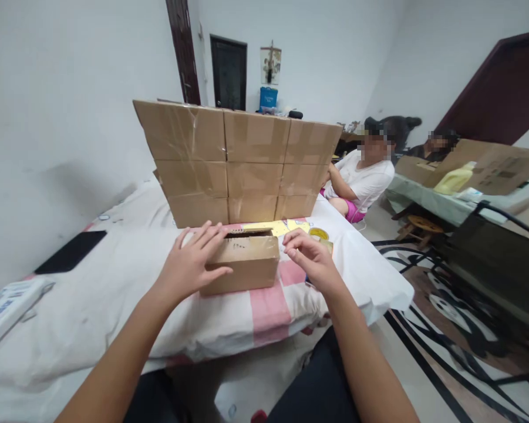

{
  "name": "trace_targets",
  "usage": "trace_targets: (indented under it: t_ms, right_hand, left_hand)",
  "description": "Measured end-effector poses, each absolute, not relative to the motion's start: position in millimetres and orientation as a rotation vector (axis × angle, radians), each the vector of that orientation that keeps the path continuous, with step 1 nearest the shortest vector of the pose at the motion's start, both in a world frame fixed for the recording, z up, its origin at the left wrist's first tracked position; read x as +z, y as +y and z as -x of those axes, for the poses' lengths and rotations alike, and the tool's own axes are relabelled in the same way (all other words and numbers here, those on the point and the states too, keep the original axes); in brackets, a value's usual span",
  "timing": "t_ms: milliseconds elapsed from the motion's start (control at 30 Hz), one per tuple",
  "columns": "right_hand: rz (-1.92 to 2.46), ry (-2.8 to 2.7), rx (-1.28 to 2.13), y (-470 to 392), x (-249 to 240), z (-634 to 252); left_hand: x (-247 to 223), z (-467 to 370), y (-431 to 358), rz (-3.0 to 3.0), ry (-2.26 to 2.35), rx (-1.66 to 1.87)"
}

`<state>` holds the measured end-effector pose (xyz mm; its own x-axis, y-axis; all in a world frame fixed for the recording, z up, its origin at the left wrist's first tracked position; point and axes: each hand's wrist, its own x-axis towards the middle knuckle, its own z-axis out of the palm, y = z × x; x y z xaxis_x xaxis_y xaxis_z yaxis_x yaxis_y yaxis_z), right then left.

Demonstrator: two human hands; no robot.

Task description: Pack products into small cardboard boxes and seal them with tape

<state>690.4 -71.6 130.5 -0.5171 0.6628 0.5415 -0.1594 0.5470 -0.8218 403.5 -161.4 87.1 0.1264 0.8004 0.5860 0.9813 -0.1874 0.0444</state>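
Observation:
A small brown cardboard box [246,267] lies on the cloth-covered surface [127,276] in front of me, with a dark gap along its top far edge. My left hand [192,258] rests at the box's left end, fingers spread and holding nothing. Just off the box's right end is my right hand [310,257], its fingers curled and partly together; whether anything small is between them cannot be made out. A yellow tape roll [319,234] lies beyond my right hand. Behind the small box stands a wall of stacked, taped cardboard boxes [250,161].
A black flat object [73,252] and a white box with blue print [13,305] lie at the left. A person in a white shirt [363,170] sits at the right, with another person farther back. A dark chair [502,264] stands at the right.

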Motion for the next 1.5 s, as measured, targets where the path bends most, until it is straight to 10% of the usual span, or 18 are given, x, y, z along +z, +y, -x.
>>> trace_targets:
  t_ms: [800,1500]
  right_hand:
    - [0.639,-1.908,1.600,-21.4,117.1,-586.7]
    - [0.596,-2.336,1.226,-26.4,108.7,-586.4]
  left_hand:
    - [56.6,-399.4,-147.7,2.157,-1.800,-0.889]
    - [47.2,-388.0,-143.9,2.113,-1.264,-0.679]
